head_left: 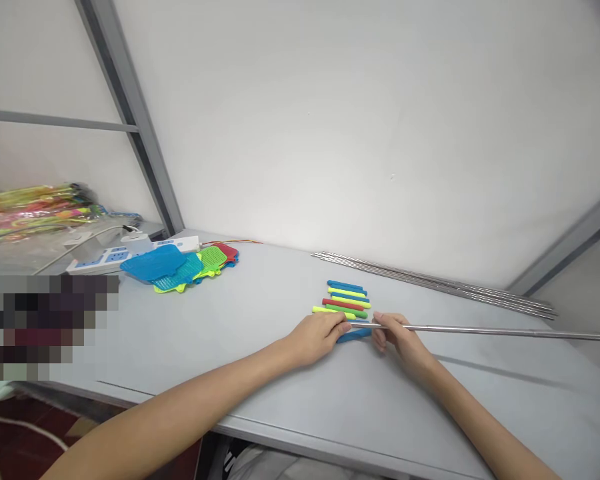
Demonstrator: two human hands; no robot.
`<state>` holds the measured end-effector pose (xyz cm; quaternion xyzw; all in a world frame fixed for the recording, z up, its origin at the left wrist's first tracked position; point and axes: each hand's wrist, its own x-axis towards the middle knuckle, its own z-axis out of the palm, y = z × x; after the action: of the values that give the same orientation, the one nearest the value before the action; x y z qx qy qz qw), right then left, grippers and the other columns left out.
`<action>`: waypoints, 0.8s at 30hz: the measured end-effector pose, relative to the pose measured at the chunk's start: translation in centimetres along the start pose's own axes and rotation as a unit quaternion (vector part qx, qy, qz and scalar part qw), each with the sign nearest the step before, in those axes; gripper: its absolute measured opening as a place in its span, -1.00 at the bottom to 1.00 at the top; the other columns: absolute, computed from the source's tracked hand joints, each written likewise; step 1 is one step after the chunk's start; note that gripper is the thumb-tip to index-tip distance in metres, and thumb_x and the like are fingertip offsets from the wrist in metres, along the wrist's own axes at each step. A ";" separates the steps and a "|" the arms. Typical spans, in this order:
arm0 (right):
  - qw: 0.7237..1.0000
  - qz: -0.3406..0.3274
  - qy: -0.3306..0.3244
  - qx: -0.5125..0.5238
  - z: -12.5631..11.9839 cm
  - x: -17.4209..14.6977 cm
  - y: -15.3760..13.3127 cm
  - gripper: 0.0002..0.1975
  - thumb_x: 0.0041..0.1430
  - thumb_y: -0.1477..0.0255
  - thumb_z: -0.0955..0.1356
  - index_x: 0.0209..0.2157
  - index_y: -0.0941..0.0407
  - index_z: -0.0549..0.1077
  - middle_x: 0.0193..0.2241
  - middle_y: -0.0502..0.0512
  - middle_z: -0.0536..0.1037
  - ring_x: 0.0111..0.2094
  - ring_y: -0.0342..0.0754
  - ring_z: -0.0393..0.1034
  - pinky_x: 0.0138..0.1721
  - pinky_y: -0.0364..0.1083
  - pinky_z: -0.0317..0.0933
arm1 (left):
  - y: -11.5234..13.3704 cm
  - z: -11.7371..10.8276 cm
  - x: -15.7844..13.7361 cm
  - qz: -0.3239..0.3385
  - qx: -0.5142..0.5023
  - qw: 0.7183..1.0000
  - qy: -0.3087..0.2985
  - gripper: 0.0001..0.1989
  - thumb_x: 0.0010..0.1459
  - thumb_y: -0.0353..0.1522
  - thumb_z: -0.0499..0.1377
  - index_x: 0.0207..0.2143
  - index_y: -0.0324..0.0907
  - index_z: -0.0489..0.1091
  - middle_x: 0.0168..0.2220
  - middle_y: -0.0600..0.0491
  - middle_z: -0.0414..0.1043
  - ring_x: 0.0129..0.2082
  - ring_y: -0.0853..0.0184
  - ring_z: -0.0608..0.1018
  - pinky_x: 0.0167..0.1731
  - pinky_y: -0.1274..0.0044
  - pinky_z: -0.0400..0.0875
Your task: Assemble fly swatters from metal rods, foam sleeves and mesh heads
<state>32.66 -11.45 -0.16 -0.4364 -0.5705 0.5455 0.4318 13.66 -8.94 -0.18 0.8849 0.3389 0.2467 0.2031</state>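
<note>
A thin telescopic metal rod [473,330] runs level from between my hands out past the right edge of the view. My left hand [316,339] is closed round the rod's left end, and its fingers hide whatever else lies inside them. My right hand [397,337] pinches the rod a short way to the right, with thumb and fingertips. Under the rod, between both hands, lies a blue plastic tube [353,335]. Just behind my left fingers a yellow tube [325,311] rests beside a green tube [347,311] and a red tube [343,305].
More blue and yellow tubes lie farther back in that row. Several metal rods [430,283] lie along the wall. Coloured fly swatter heads [155,263] overlap at the left, by a white power strip [107,259]. Bagged colourful goods [40,210] sit farther left.
</note>
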 end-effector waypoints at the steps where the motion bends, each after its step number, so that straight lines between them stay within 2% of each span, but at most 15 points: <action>1: 1.000 -0.002 0.005 -0.005 0.0 0.0 -0.1 -0.58 0.09 0.30 0.15 -0.76 0.18 0.17 -0.76 -0.04 0.16 -0.68 -0.21 0.10 -0.57 -0.17 0.00 | 0.0 -0.1 0.0 -0.003 -0.006 1.000 0.007 -0.72 0.17 -0.28 -0.20 -0.50 -0.18 0.14 -0.48 0.13 0.28 -0.49 0.44 0.30 -0.50 0.61 0.12; 6: 1.000 -0.015 0.015 -0.023 0.0 -0.2 -0.6 -0.60 0.09 0.31 0.16 -0.75 0.17 0.17 -0.74 -0.03 0.18 -0.66 -0.21 0.09 -0.56 -0.17 -0.01 | 0.1 -0.6 0.4 -0.005 -0.022 0.999 0.050 -0.76 0.15 -0.26 -0.15 -0.47 -0.18 0.17 -0.43 0.11 0.26 -0.41 0.43 0.30 -0.42 0.61 0.16; 11: 0.999 -0.014 0.032 0.002 -0.1 -0.1 -0.9 -0.61 0.07 0.30 0.18 -0.75 0.17 0.17 -0.74 -0.04 0.17 -0.67 -0.22 0.06 -0.58 -0.17 -0.04 | 0.0 -1.6 0.7 0.008 -0.021 0.997 0.080 -0.77 0.14 -0.26 -0.13 -0.45 -0.18 0.19 -0.43 0.11 0.24 -0.40 0.43 0.30 -0.40 0.61 0.17; 17: 0.998 -0.011 0.047 0.043 -0.7 0.0 -1.3 -0.61 0.07 0.31 0.19 -0.76 0.17 0.15 -0.75 -0.05 0.16 -0.68 -0.23 0.04 -0.58 -0.17 -0.08 | 0.3 -2.7 0.8 0.044 -0.002 0.997 0.065 -0.73 0.18 -0.32 -0.22 -0.40 -0.19 0.20 -0.43 0.09 0.24 -0.40 0.44 0.30 -0.36 0.61 0.18; 24: 0.999 -0.003 0.008 0.052 -0.6 -0.1 -1.2 -0.60 0.08 0.29 0.16 -0.74 0.18 0.20 -0.73 -0.03 0.18 -0.68 -0.23 0.08 -0.60 -0.18 -0.03 | 0.2 -3.5 0.8 0.061 0.082 0.994 0.030 -0.73 0.19 -0.34 -0.23 -0.41 -0.19 0.19 -0.44 0.08 0.27 -0.42 0.43 0.32 -0.39 0.62 0.17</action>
<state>33.24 -11.44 1.02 -0.4160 -0.5390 0.5696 0.4604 12.28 -7.85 2.92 0.9098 0.3095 0.2561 0.1046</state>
